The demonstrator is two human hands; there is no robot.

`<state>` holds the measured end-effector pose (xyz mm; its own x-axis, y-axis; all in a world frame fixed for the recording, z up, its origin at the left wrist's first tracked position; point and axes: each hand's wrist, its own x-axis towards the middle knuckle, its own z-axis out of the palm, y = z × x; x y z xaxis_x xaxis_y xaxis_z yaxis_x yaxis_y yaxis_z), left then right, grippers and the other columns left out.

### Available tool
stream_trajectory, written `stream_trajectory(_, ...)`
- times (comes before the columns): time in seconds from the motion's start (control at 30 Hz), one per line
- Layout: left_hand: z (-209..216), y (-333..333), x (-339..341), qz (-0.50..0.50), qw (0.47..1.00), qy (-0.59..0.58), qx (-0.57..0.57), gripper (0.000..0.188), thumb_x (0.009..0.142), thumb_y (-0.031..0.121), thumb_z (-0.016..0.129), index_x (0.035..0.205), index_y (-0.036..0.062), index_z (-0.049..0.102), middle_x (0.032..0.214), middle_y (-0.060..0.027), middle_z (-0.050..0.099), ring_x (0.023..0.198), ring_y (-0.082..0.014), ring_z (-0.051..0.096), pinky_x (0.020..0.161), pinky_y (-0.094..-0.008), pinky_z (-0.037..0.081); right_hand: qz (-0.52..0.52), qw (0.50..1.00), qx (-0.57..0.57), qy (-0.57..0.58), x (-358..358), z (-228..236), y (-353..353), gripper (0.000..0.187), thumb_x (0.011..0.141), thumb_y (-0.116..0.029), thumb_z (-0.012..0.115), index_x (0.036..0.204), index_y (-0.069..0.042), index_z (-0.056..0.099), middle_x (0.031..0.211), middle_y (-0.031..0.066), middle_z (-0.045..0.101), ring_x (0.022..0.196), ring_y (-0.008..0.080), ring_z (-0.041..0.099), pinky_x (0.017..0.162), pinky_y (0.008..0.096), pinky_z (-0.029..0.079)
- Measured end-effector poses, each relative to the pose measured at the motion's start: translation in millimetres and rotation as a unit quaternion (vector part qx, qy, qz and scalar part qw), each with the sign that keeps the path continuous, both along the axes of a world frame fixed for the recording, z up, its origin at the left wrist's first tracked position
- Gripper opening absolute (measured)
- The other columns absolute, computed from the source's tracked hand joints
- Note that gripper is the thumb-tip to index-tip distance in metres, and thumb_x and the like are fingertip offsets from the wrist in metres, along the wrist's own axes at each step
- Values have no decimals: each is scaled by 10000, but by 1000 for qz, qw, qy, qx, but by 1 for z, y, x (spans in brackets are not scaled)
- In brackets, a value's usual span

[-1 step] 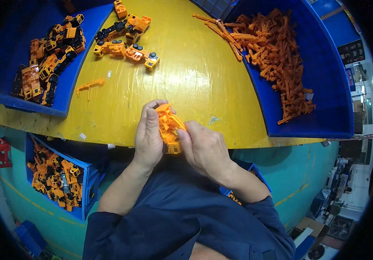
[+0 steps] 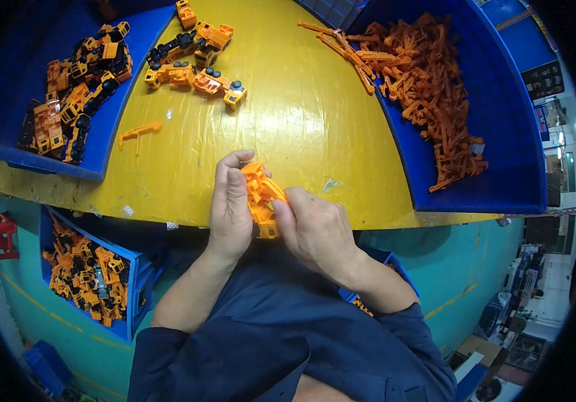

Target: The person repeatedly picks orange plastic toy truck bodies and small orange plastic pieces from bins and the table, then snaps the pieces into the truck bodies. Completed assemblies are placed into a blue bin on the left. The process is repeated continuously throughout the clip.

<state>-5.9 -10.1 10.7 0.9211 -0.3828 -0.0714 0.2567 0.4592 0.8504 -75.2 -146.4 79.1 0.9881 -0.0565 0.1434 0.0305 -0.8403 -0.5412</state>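
Observation:
Just beyond the near edge of the table, both my hands grip one orange toy truck (image 2: pixel 261 224). My left hand (image 2: pixel 231 208) wraps its left side, thumb along the body and index finger behind it. My right hand (image 2: pixel 315 228) pinches a slim orange arm piece (image 2: pixel 276 190) on the truck's right side between thumb and fingers. Whether that arm is fastened to the truck, I cannot tell. The truck's underside is hidden by my fingers.
Several toy trucks (image 2: pixel 211 80) and a loose orange arm (image 2: pixel 140 132) lie on the yellow table (image 2: pixel 268 134). A blue bin (image 2: pixel 117 124) at left holds trucks; another blue bin (image 2: pixel 502 161) at right holds orange arms. Below left, a blue crate (image 2: pixel 130 288) contains more toys, near a red stool (image 2: pixel 0 236).

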Motion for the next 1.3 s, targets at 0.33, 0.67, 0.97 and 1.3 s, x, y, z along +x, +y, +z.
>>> stream_trajectory(0.33, -17, 4, -2, -9, 992, -61, 106, 363, 1173, 355, 423, 1219, 47, 609, 950, -70, 651, 860, -118, 608, 813, -265, 509, 12, 996, -78, 33, -2, -18, 10, 265, 1016, -231, 655, 852, -39, 572, 597, 190, 609, 508, 394, 631, 500, 510, 511)
stream_trajectory(0.67, -8, 61, 10, -45, 961, -35, 270, 498, 1014, 59, 627, 1482, 14, 463, 1213, -106, 582, 1033, -165, 605, 912, -292, 533, 66, 984, 107, 126, 0, -41, -12, 395, 1075, -395, 556, 986, -27, 667, 945, 226, 718, 859, 429, 718, 748, 552, 576)
stream_trajectory(0.97, 36, 312, 18, 212, 317, -197, 903, 583, 1023, 254, 713, 1491, -28, 510, 1427, -240, 605, 1286, -421, 586, 1071, -486, 487, -282, 947, -127, -88, 56, -55, -213, 167, 982, -76, 640, 1102, -42, 751, 1031, 175, 727, 971, 368, 709, 865, 450, 565)
stream_trajectory(1.3, 20, 164, 0, 130, 743, -229, 616, 502, 930, -13, 698, 1411, -42, 556, 1325, -242, 645, 1237, -371, 644, 1084, -427, 494, -272, 928, -254, -25, 167, -92, -256, 142, 928, -139, 659, 1026, -38, 675, 1040, 164, 688, 937, 386, 711, 763, 517, 579)
